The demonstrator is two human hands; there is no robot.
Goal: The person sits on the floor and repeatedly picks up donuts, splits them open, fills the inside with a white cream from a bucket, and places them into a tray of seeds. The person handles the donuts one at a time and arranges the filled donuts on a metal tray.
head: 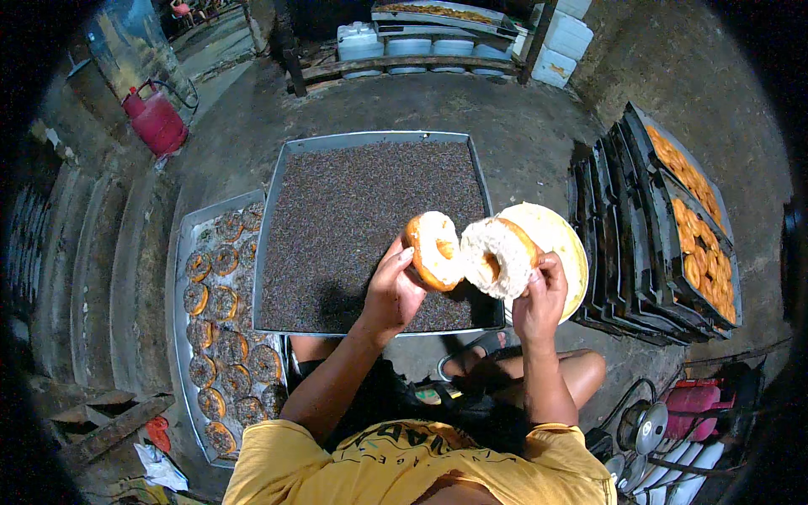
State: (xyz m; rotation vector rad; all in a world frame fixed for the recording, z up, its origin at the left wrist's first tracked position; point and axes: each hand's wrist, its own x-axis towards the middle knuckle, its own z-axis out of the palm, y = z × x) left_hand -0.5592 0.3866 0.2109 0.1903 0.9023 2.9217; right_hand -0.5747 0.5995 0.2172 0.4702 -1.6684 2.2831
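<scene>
My left hand (396,297) grips a ring doughnut (435,250) by its outer edge, its face coated with white cream. In my right hand (541,297) is a second cream-faced doughnut (492,257), tilted so the white side shows. The two doughnuts meet or nearly meet at their rims. Both are held above the right side of a metal tray (372,137) filled with dark chocolate sprinkles (353,214). Behind my right hand stands a round tub (571,259) with pale cream inside, partly hidden by the hand and doughnut.
At left, a long tray (183,265) holds several sprinkle-covered doughnuts (222,303). Stacked dark trays (606,227) lean at right, with plain doughnuts (701,252) in the top ones. A red gas cylinder (158,120) stands back left. Pots (644,429) lie at lower right.
</scene>
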